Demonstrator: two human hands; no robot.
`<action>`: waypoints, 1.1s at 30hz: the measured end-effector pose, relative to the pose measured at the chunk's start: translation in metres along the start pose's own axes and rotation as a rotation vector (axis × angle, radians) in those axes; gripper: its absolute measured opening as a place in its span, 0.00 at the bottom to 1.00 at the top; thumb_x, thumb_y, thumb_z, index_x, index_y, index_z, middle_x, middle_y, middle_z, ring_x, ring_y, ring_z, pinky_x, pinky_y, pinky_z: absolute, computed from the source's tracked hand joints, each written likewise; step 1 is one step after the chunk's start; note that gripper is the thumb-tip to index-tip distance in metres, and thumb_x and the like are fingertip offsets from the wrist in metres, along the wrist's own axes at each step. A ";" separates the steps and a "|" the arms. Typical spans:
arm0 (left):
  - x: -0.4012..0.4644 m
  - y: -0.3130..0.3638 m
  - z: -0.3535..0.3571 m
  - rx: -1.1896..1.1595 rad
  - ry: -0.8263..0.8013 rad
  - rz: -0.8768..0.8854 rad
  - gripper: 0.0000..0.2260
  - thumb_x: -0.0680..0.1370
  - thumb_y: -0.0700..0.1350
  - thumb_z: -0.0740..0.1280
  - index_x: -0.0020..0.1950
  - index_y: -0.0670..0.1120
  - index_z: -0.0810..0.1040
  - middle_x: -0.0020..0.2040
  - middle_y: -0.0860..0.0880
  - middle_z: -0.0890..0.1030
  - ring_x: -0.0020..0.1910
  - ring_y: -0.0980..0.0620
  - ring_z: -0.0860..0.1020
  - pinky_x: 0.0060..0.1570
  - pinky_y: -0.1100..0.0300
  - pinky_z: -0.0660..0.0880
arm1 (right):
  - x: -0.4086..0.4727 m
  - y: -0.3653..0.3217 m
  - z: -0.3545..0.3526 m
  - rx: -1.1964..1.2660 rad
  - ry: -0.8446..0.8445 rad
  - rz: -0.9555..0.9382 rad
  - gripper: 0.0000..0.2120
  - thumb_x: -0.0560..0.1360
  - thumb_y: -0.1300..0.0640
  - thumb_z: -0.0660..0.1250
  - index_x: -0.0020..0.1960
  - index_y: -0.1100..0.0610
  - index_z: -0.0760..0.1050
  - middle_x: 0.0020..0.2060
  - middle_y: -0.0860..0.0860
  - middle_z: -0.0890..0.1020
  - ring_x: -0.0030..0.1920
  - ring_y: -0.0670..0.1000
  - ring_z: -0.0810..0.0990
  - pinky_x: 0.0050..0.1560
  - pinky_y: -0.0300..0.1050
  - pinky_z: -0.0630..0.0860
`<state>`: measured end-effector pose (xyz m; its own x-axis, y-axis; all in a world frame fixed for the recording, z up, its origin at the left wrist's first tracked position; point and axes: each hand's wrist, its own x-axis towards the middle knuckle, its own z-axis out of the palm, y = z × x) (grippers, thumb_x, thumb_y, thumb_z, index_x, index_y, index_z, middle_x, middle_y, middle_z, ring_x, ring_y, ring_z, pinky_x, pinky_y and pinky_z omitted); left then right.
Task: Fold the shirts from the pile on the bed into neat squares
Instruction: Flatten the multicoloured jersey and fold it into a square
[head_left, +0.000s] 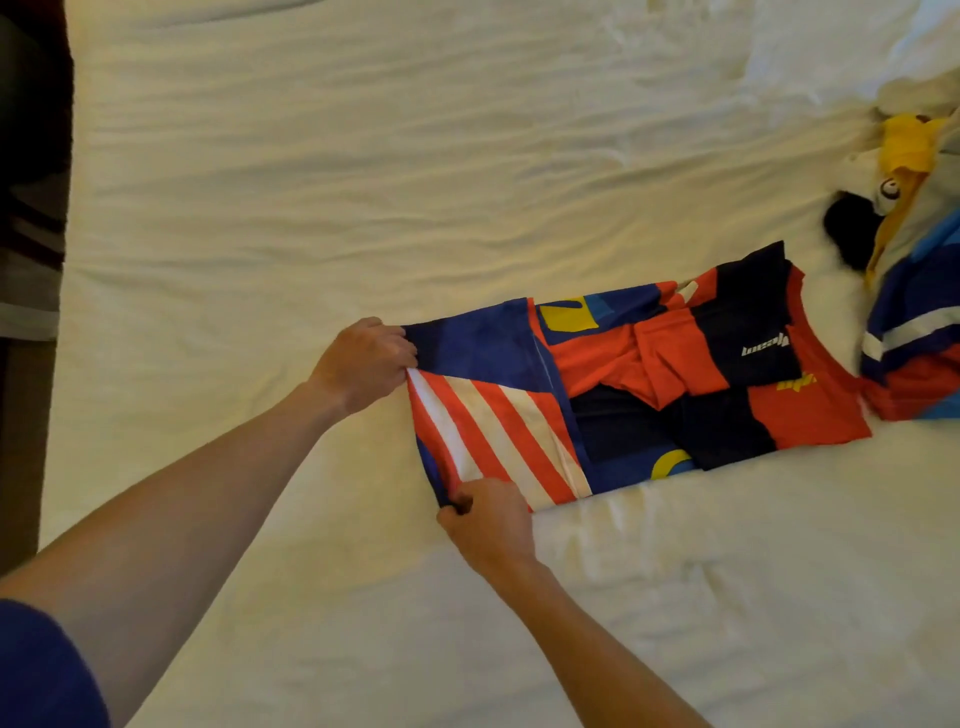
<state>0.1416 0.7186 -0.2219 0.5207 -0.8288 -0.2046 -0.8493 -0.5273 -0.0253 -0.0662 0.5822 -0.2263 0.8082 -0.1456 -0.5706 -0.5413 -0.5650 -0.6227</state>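
Far left: dark flooring or furniture (26, 249) borders the bed (363, 156), which carries a creased white sheet.

Left hand (366, 364): fingers curled, pinching the far corner of the shirt's hem end where the navy panel meets the red-and-white stripes.

Right hand (485, 522): fingers curled, pinching the near corner of the same hem end, at the lower edge of the stripes.

Shirt (649, 374): lies flat on the bed as a long band running rightward from the hands, sides and sleeves apparently already turned in, collar end to the right. Red, navy and yellow panels; one red sleeve lies bunched near the middle.

Far right: the pile (914, 291) of unfolded shirts sits just beside the collar end, possibly touching it.

Assessment: step in hand is judged to be the lengthwise fold, hem end carried toward the collar. To do it well, keep both corners level and taut, lift together, lay the hem edge square on the collar end, and smooth the bunched sleeve first so no ridge is trapped. Risk: uneven corners yield a skewed square
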 end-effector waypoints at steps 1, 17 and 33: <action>-0.010 -0.006 -0.009 0.006 -0.032 -0.015 0.10 0.67 0.43 0.62 0.33 0.47 0.83 0.35 0.50 0.84 0.38 0.45 0.82 0.41 0.55 0.76 | -0.004 -0.005 -0.001 0.056 -0.061 -0.026 0.09 0.73 0.54 0.70 0.37 0.57 0.82 0.32 0.49 0.80 0.33 0.48 0.77 0.39 0.45 0.77; 0.160 0.063 -0.152 -0.701 -0.187 -0.230 0.05 0.68 0.43 0.72 0.32 0.50 0.81 0.30 0.55 0.79 0.32 0.58 0.75 0.35 0.61 0.71 | -0.027 0.075 -0.174 0.867 0.109 0.093 0.08 0.69 0.61 0.66 0.32 0.56 0.76 0.29 0.50 0.75 0.34 0.50 0.73 0.36 0.46 0.70; 0.274 0.144 -0.054 -0.673 -0.145 -0.519 0.11 0.79 0.44 0.67 0.60 0.42 0.80 0.59 0.42 0.80 0.59 0.41 0.77 0.53 0.55 0.71 | 0.006 0.185 -0.209 0.431 0.427 0.204 0.06 0.78 0.55 0.69 0.43 0.55 0.81 0.34 0.49 0.81 0.36 0.49 0.79 0.35 0.36 0.72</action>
<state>0.1668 0.4060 -0.2283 0.7737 -0.4445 -0.4514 -0.2508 -0.8693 0.4260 -0.1132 0.3073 -0.2325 0.6522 -0.5769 -0.4918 -0.6667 -0.1278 -0.7342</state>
